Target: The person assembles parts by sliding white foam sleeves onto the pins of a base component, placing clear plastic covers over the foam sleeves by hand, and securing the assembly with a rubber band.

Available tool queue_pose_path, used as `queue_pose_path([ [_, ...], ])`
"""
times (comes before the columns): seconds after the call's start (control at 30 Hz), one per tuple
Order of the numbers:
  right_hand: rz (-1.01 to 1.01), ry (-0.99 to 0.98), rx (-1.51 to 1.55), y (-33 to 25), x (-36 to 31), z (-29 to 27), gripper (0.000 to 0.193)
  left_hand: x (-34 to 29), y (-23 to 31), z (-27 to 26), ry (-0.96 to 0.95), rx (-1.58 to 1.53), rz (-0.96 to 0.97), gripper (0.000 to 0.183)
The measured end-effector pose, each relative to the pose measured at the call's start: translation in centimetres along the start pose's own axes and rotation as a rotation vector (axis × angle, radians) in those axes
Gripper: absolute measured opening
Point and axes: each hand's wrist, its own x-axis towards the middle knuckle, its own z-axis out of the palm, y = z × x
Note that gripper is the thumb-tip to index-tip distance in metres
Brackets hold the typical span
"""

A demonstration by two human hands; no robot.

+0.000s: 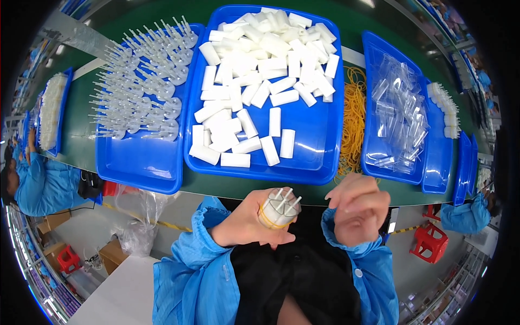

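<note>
My left hand [246, 219] is wrapped round a bundle of clear plastic tubes [277, 211] in front of my chest. Thin white stems stick up from the tubes' upper ends, and a yellowish rubber band [265, 218] goes round the bundle. Apart from it, to the right, my right hand [357, 211] hangs near the table's front edge with its fingers curled in. It is slightly blurred, and what its fingertips hold, if anything, is hidden. Just beyond the right hand lies a heap of yellow rubber bands [353, 119].
A blue tray [314, 157] of white cylinders [271, 70] stands at the centre. To its left is a blue tray [138, 162] of white stemmed pieces [141, 81]; to its right, one [392, 172] of clear tubes [398, 108]. Co-workers in blue sleeves [59, 181] sit at both sides.
</note>
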Motion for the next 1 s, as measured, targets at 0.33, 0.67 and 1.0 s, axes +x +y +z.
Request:
queue_pose_path([
  [0.33, -0.354, -0.006, 0.152, 0.3, -1.8, 4.3, 0.037, 0.1, 0.5, 0.9, -0.226, -0.112, -0.25, 0.036],
  [0.67, -0.502, 0.008, 0.323, 0.5, -2.9, 4.3, 0.016, 1.3, -0.6, 0.1, -0.529, -0.1, -0.415, 0.029],
  [1.0, -0.751, -0.244, 0.24, 1.0, -0.8, 3.3, 0.028, 1.8, -0.7, 0.5, -0.658, -0.209, -0.508, 0.029],
])
